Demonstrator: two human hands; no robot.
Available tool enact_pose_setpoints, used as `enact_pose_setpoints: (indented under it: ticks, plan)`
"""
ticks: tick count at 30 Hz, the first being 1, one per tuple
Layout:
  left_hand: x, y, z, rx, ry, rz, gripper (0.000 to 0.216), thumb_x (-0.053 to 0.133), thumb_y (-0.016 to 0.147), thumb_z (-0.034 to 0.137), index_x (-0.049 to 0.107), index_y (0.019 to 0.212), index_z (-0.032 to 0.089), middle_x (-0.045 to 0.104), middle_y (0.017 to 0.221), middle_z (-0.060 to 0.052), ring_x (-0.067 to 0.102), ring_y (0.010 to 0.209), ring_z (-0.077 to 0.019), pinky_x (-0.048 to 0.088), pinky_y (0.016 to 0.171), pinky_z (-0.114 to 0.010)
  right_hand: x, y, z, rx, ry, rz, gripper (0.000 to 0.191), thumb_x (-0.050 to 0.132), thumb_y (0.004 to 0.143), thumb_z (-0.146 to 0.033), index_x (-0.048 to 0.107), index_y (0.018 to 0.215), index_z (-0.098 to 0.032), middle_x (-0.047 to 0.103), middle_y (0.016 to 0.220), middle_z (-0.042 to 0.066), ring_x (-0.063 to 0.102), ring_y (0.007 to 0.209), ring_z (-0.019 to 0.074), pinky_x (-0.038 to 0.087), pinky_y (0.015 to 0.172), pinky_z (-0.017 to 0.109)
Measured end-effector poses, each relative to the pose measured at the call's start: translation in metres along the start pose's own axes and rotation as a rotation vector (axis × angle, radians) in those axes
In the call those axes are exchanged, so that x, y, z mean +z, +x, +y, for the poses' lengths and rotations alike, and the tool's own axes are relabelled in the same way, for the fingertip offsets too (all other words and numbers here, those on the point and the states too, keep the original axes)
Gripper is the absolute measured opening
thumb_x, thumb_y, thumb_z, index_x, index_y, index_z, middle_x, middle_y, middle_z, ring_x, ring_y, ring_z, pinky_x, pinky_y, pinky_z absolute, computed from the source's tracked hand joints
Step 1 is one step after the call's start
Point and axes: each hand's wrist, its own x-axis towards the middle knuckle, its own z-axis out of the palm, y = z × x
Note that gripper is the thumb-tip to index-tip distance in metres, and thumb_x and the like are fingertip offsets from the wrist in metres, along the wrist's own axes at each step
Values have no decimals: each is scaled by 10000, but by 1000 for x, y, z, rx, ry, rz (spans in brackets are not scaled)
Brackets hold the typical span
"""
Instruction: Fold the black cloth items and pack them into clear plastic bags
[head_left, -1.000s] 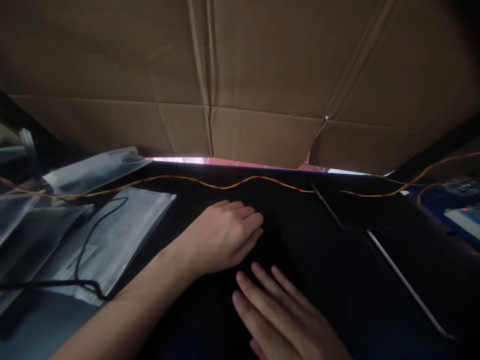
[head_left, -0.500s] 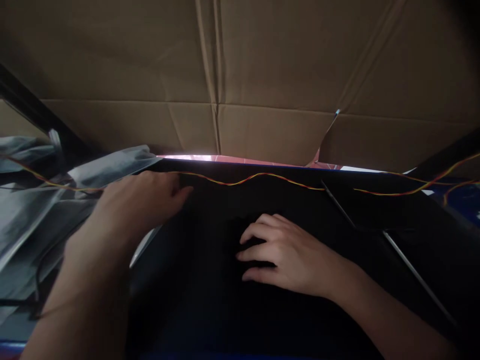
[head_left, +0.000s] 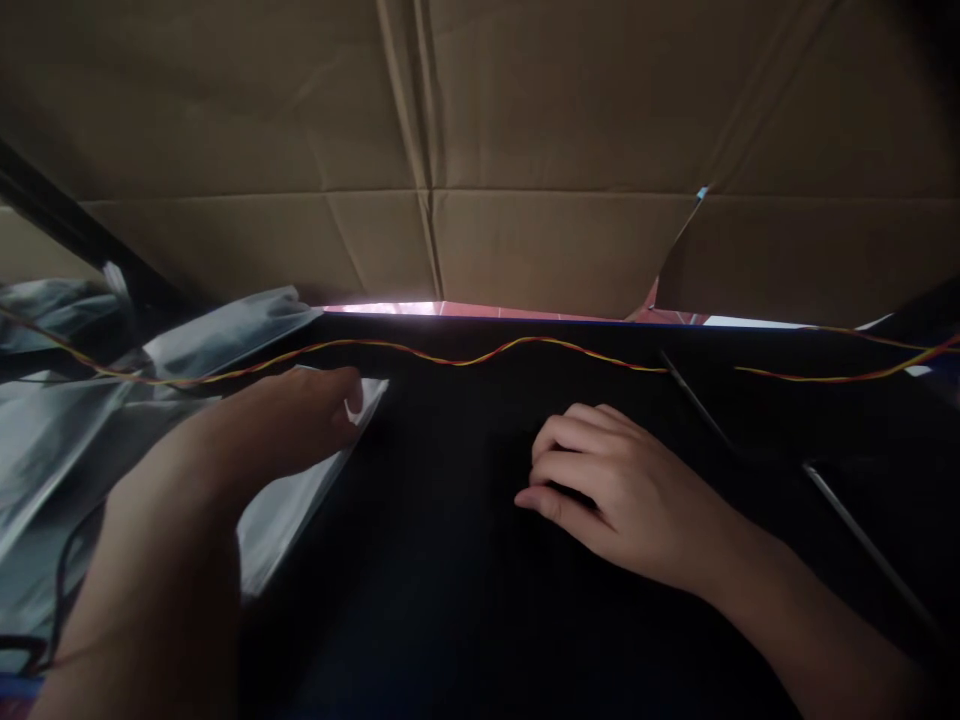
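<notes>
Translucent, the plastic bag (head_left: 276, 518) lay under the left hand (head_left: 296, 420), whose grip I couldn't tell; right of the bag, the right hand (head_left: 611, 475) curled loosely, thumb apart.

No text, label, brand, number or sign can be read on the bags (head_left: 281, 510), worktop (head_left: 420, 520) or cardboard (head_left: 555, 110).

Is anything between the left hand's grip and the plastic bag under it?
Nothing visible: the left hand's grip is right over the plastic bag, hiding part of it. The red-and-yellow wire runs past the grip's far side, not between them. I can't tell whether grip and bag touch.
</notes>
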Motion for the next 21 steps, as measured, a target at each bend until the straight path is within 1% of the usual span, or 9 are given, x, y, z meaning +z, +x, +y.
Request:
enact_pose_setpoints:
  ticks: [3, 5, 7, 8, 10, 13, 18, 19, 21]
  plan:
    - [-2, 0, 27, 102, -49, 36, 180, 560, 857, 371, 654, 965, 262, 744, 855, -37, 711, 748, -247, 523, 710, -386, 3, 0, -2, -55, -35, 98, 163, 658, 1098, -313, 780, 1088, -205, 730, 1031, 27, 628, 922, 198, 489, 864, 395]
    - [-1, -3, 49, 192, -178, 72, 190, 536, 910, 413, 621, 978, 257, 730, 836, -12, 690, 713, -211, 512, 653, -342, 8, 1, -4, -112, -83, 143, 217, 644, 1099, -265, 750, 1278, -204, 733, 1153, 61, 640, 1006, 223, 506, 898, 410]
    - [4, -6, 72, 284, -381, 82, 120, 570, 907, 356, 603, 962, 255, 708, 798, 25, 659, 664, -168, 497, 596, -293, 14, 1, -6, -171, -136, 168, 303, 613, 1107, -219, 706, 1395, -230, 715, 1294, 86, 638, 1091, 243, 512, 925, 417]
    - [7, -7, 81, 321, -480, 75, 89, 586, 898, 310, 600, 966, 256, 699, 788, 42, 646, 652, -150, 495, 585, -273, 18, 1, -7, -189, -156, 172, 307, 596, 1111, -199, 710, 1392, -242, 705, 1337, 86, 635, 1112, 245, 512, 929, 414]
    - [12, -9, 94, 365, -611, 63, 91, 599, 889, 249, 602, 979, 258, 676, 760, 67, 618, 634, -127, 491, 574, -248, 24, 1, -9, -206, -186, 171, 254, 568, 1116, -171, 767, 1254, -245, 714, 1323, 70, 631, 1089, 235, 504, 903, 398]
    - [11, -11, 97, 397, -626, 100, 102, 580, 919, 225, 677, 916, 257, 647, 698, 74, 572, 597, -116, 454, 543, -244, 25, 0, -9, -228, -208, 148, 255, 544, 1115, -143, 776, 1045, -223, 749, 1268, 41, 625, 1056, 225, 487, 870, 391]
    - [-13, -14, 81, 448, -437, 400, 249, 553, 928, 168, 746, 792, 247, 730, 774, 34, 643, 659, -141, 466, 593, -288, 15, -1, -5, -172, -145, 36, 247, 554, 1073, -60, 711, 1220, -180, 713, 1452, 34, 609, 1200, 241, 492, 993, 406]
    - [-16, -14, 78, 475, -383, 417, 247, 544, 936, 170, 739, 801, 238, 730, 791, 20, 647, 678, -151, 470, 609, -300, 14, -1, -4, -165, -135, 33, 269, 549, 1065, -43, 708, 1236, -176, 719, 1439, 41, 607, 1209, 243, 487, 1025, 410]
    - [-19, -13, 76, 591, -299, 308, 245, 517, 957, 186, 737, 857, 225, 722, 839, -4, 651, 721, -165, 480, 648, -314, 13, -1, -4, -169, -129, 52, 298, 544, 1071, -49, 713, 1274, -188, 745, 1362, 50, 606, 1206, 251, 470, 1078, 429]
